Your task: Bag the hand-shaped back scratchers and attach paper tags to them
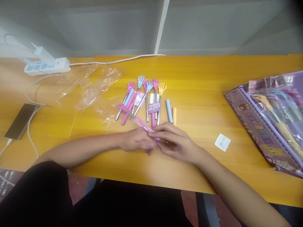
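A pink back scratcher (142,123) in a clear plastic sleeve slants between my two hands, its claw end pointing up and left. My right hand (178,140) pinches the handle end and sleeve between thumb and fingers. My left hand (137,140) is curled closed against the same end; its grip is partly hidden. Just beyond lie several back scratchers with metal rods, among them a light blue claw (141,81) and a yellow claw (162,88). A purple card label (154,107) lies over some rods. A blue tube (169,111) and a yellow tube (174,116) rest beside them.
Crumpled clear wrappers (99,91) lie left of the pile. A white power strip (47,66) with cables and a dark phone-like device (21,121) sit at left. On the right are a white square tag (222,142) and a purple display box (258,132) with packaged scratchers.
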`<state>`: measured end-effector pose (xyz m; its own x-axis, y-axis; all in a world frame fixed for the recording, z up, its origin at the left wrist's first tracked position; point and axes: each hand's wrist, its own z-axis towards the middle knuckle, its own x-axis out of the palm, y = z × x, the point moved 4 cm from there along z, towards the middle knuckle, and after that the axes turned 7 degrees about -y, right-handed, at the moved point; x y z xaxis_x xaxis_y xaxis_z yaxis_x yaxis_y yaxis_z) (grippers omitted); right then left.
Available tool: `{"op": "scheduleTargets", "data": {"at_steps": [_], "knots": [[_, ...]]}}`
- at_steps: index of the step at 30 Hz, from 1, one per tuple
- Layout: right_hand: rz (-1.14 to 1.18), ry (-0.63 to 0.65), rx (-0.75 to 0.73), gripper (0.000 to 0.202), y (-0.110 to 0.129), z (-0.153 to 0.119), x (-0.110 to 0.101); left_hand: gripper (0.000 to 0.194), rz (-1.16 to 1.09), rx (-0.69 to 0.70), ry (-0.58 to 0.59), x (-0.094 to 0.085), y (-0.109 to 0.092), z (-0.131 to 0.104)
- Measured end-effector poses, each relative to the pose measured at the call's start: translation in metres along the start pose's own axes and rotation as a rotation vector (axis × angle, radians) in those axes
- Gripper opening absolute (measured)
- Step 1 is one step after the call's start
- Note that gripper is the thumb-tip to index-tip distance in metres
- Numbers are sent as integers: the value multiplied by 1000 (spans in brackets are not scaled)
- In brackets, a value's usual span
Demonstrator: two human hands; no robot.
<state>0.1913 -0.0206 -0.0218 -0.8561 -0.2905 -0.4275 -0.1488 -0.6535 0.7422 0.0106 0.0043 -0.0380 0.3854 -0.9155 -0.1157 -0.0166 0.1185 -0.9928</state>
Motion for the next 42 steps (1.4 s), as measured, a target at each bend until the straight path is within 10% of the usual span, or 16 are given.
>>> {"op": "scheduleTargets", "data": {"at_steps": [8,20,31,42], "knots": [[21,-61,-50,48,8,2,-4,78,-119,-16,-114,0,2,0],[-258,-92,-139,60,7,-7,-4,42,-378,-49,-681,-16,19,1],[-293,13,-144,18,10,-5,0,49,-346,-147,-707,-28,28,7],[-330,-9,-110,17,7,-4,4,66,-392,-132,-681,-22,26,10]]}}
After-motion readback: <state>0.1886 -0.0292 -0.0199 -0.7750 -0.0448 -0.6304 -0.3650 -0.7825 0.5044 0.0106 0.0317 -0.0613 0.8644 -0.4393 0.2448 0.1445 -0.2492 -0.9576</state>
